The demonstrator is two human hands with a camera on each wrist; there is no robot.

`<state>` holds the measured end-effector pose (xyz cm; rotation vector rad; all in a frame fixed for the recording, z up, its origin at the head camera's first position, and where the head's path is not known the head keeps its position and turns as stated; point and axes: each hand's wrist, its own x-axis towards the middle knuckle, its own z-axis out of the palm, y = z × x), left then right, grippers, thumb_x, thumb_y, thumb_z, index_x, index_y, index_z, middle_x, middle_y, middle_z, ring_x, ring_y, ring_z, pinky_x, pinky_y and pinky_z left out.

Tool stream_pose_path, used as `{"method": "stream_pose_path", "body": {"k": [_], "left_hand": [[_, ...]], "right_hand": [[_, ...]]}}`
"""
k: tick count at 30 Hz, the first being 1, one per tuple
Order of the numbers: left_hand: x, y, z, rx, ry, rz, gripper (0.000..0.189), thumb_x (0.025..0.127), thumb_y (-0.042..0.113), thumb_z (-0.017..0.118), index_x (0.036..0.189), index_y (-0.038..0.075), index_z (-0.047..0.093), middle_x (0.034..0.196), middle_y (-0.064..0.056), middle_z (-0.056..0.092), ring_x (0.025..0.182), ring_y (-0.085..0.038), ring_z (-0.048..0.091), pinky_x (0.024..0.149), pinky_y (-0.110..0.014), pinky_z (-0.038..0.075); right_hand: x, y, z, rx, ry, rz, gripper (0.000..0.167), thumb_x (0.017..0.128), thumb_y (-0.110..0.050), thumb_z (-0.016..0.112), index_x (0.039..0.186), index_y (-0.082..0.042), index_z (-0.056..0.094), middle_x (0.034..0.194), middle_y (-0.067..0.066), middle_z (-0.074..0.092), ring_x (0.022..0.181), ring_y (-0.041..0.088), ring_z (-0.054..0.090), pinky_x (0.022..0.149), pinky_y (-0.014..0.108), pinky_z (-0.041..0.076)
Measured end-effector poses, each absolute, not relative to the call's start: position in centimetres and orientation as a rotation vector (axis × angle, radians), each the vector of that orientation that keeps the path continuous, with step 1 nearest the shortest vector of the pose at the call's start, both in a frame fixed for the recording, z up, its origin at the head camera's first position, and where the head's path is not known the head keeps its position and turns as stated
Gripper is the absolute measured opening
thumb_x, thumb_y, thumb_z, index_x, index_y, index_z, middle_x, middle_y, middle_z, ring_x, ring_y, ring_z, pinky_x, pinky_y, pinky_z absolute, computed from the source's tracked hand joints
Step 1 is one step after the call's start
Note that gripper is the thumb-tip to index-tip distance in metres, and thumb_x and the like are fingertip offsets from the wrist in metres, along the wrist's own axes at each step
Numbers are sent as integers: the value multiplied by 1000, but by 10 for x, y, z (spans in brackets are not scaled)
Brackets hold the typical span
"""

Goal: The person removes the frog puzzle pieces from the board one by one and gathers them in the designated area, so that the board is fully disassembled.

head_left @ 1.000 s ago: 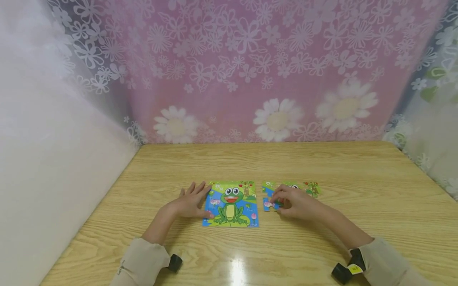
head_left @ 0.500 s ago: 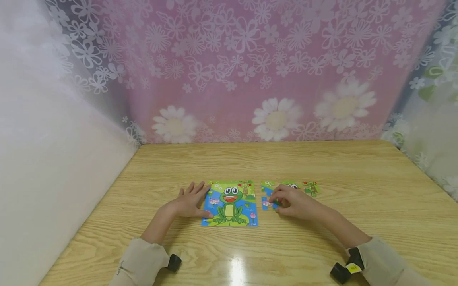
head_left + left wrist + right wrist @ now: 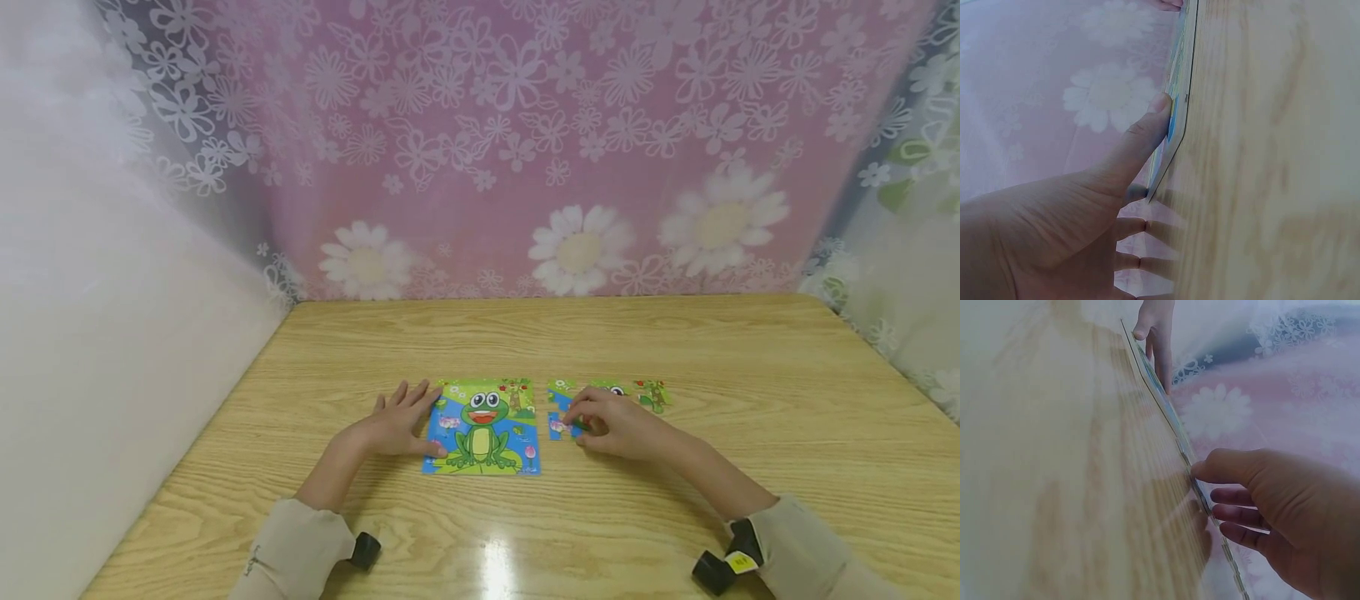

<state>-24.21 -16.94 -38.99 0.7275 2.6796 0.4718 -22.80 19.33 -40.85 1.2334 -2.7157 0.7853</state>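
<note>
A square frog picture board point(image 3: 483, 429) lies flat on the wooden table. My left hand point(image 3: 397, 425) rests along its left side with fingers spread, the thumb on the lower left corner. The left wrist view shows this thumb point(image 3: 1159, 105) pressing the board's top near the edge. Right of the board lies a partly joined frog jigsaw point(image 3: 561, 393). My right hand point(image 3: 618, 425) has its fingers curled at the lower part of it, pinching a puzzle piece mostly hidden under the hand. In the right wrist view, thumb and fingertips point(image 3: 1200, 470) meet right at the jigsaw's edge.
The wooden table point(image 3: 480, 342) reaches back to a pink floral curtain point(image 3: 450, 167). A white wall point(image 3: 127, 292) bounds it on the left. A tree-patterned jigsaw part point(image 3: 654, 395) lies just beyond the right hand.
The view shifts very slightly between the first frame and the later ones. Both hands stay in place, the right one making only small finger movements at the jigsaw.
</note>
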Motion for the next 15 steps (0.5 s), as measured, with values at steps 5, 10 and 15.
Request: {"method": "stream_pose_path", "body": {"k": [5, 10, 15], "left_hand": [[-243, -169, -389, 716, 2678, 467, 98, 78, 56, 64, 149, 12, 13, 152, -15, 2, 134, -40, -8, 100, -63, -4], [-243, -170, -389, 707, 2671, 482, 99, 77, 56, 65, 149, 12, 13, 152, -15, 1, 134, -39, -9, 100, -62, -4], [-242, -170, -390, 710, 2664, 485, 99, 77, 56, 64, 149, 13, 12, 152, -14, 0, 134, -39, -10, 100, -62, -5]], "right_hand": [[-229, 189, -404, 1236, -2706, 800, 19, 83, -11, 69, 102, -10, 65, 105, 1, 53, 75, 13, 51, 63, 23, 46], [-232, 172, -397, 1271, -2683, 799, 19, 85, -12, 67, 104, -10, 65, 105, -1, 54, 78, 15, 52, 65, 26, 46], [-235, 146, -390, 1278, -2723, 748, 23, 85, -12, 64, 107, -10, 65, 107, -3, 55, 94, 16, 52, 76, 32, 46]]}}
